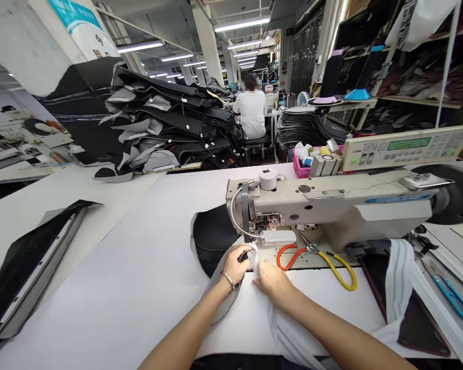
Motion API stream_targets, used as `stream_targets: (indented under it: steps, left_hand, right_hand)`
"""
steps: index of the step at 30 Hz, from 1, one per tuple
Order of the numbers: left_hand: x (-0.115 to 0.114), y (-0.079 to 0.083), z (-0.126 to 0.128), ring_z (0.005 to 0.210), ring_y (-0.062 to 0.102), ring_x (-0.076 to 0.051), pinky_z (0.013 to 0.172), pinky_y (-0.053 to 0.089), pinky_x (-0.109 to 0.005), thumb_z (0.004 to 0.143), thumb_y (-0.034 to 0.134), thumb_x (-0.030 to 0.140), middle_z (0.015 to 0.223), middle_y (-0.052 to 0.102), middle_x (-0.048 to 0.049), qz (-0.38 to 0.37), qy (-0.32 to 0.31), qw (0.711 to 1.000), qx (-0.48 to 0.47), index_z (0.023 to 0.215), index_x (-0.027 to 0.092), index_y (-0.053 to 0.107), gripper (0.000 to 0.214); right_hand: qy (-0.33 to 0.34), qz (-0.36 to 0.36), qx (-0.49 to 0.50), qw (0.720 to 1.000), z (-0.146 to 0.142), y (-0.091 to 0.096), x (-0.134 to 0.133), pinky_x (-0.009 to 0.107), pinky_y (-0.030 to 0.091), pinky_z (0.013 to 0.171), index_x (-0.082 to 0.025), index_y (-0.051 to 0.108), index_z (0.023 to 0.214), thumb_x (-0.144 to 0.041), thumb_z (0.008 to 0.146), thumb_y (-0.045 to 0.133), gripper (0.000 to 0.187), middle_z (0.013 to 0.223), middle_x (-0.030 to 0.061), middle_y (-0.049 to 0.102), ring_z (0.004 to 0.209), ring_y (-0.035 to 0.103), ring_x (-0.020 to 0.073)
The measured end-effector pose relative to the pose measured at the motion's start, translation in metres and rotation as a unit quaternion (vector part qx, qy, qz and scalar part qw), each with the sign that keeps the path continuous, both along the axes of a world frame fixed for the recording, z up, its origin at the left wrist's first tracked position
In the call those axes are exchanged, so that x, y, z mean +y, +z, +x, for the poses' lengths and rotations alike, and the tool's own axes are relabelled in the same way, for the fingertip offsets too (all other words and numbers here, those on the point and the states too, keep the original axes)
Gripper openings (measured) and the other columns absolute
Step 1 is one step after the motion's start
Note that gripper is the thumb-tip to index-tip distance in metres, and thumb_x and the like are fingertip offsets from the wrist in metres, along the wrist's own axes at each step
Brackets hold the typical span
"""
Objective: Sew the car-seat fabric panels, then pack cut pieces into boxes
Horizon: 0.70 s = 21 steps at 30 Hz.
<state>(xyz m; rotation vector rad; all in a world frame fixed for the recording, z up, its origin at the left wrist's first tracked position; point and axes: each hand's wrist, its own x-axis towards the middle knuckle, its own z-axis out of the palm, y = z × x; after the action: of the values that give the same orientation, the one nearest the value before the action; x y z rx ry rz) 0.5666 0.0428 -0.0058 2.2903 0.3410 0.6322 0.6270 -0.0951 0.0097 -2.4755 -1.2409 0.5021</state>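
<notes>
My left hand [236, 264], a bracelet at its wrist, is closed on the edge of a black fabric piece [212, 234] with grey backing. The piece lies partly under the head of the sewing machine [293, 198]. Close beside it, my right hand [274, 281] is closed on a white striped band [253, 257] that meets the fabric edge just in front of the needle area. The band trails down past my right forearm. Scissors [312, 249] with one red and one yellow handle lie on the machine bed, right of my right hand. My fingers hide the needle point.
Stacked black and grey pieces [170, 123] are piled behind the white table [139, 267]. Another panel [34, 262] lies at the left. Blue-handled snips [453, 298], a pink basket [301, 168] and thread cones [332, 77] are at the right. A person [252, 115] sits farther back.
</notes>
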Motion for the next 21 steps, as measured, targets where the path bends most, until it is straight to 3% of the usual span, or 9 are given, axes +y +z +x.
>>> stream_targets:
  steps: [3,6,8,10,11,13,16,18,21]
  left_hand:
    - [0.009,0.006,-0.005,0.069,0.053,-0.012,0.068,0.043,-0.026,0.055,0.039,0.0,0.068,0.06,-0.0007,0.028,-0.068,0.997,0.026,0.065,0.017,0.059,0.028]
    - [0.016,0.017,-0.015,0.069,0.049,-0.014,0.065,0.041,-0.028,0.058,0.037,0.001,0.067,0.061,-0.0018,0.121,-0.161,0.976,0.079,0.063,0.019,0.061,0.029]
    - [0.011,0.026,-0.019,0.074,0.048,-0.016,0.07,0.04,-0.031,0.055,0.041,0.003,0.071,0.061,-0.0026,0.106,-0.174,0.973,0.109,0.063,0.019,0.061,0.026]
    - [-0.002,0.032,-0.015,0.074,0.049,-0.017,0.074,0.04,-0.033,0.053,0.048,0.007,0.072,0.06,-0.0028,-0.058,-0.106,0.982,0.142,0.06,0.017,0.059,0.016]
    - [-0.011,0.034,-0.011,0.071,0.051,-0.016,0.073,0.041,-0.033,0.055,0.051,0.011,0.069,0.059,-0.0028,-0.169,-0.056,0.971,0.161,0.059,0.017,0.057,0.009]
    - [-0.03,0.035,0.001,0.058,0.052,-0.015,0.062,0.045,-0.034,0.065,0.051,0.028,0.058,0.054,-0.0021,-0.349,0.029,0.915,0.198,0.059,0.016,0.051,0.013]
    - [-0.048,0.029,0.017,0.04,0.045,-0.01,0.043,0.039,-0.026,0.072,0.045,0.036,0.046,0.048,0.0003,-0.45,0.083,0.862,0.216,0.059,0.015,0.044,0.024]
    - [-0.05,0.024,0.021,0.035,0.037,-0.005,0.037,0.03,-0.019,0.072,0.046,0.025,0.045,0.046,0.002,-0.488,0.108,0.842,0.201,0.061,0.014,0.043,0.016]
    - [-0.047,0.018,0.014,0.033,0.029,-0.001,0.033,0.019,-0.015,0.07,0.044,0.017,0.048,0.049,0.0023,-0.523,0.116,0.827,0.172,0.067,0.012,0.046,0.006]
  right_hand:
    - [-0.013,-0.008,0.025,1.0,0.01,0.005,-0.008,0.025,0.03,0.05,-0.012,0.048,0.085,-0.005,0.074,0.034,0.02,0.086,0.0121,0.055,0.066,0.054,0.0171]
    - [-0.014,0.013,0.062,0.998,0.028,0.016,-0.026,0.022,0.029,0.049,-0.015,0.046,0.074,-0.013,0.073,0.038,0.009,0.07,0.0043,0.053,0.061,0.049,0.0137]
    - [0.008,0.039,0.096,0.995,0.027,0.022,-0.038,0.02,0.028,0.048,-0.016,0.044,0.067,-0.017,0.072,0.041,0.006,0.064,-0.0002,0.049,0.059,0.046,0.0109]
    - [0.038,0.088,0.12,0.988,0.011,0.024,-0.047,0.019,0.028,0.049,-0.017,0.041,0.065,-0.019,0.072,0.042,0.007,0.063,-0.0021,0.047,0.059,0.044,0.0093]
    - [0.059,0.113,0.123,0.984,-0.001,0.024,-0.049,0.019,0.029,0.05,-0.016,0.041,0.065,-0.018,0.072,0.042,0.007,0.063,-0.0021,0.047,0.06,0.044,0.0091]
    - [0.123,0.148,0.11,0.975,-0.024,0.021,-0.051,0.019,0.03,0.054,-0.016,0.043,0.068,-0.018,0.073,0.043,0.005,0.068,-0.0008,0.05,0.062,0.044,0.0096]
    - [0.251,0.15,0.076,0.953,-0.036,0.018,-0.049,0.02,0.032,0.058,-0.017,0.049,0.072,-0.024,0.079,0.044,0.011,0.074,0.0008,0.055,0.065,0.047,0.0107]
    - [0.224,0.137,0.034,0.964,-0.022,0.015,-0.047,0.021,0.032,0.059,-0.017,0.052,0.071,-0.028,0.084,0.039,0.021,0.073,0.0018,0.056,0.065,0.049,0.012]
    - [0.06,0.116,-0.086,0.988,0.017,0.006,-0.047,0.025,0.034,0.064,-0.016,0.055,0.076,-0.025,0.086,0.036,0.023,0.079,0.0061,0.058,0.076,0.05,0.0172]
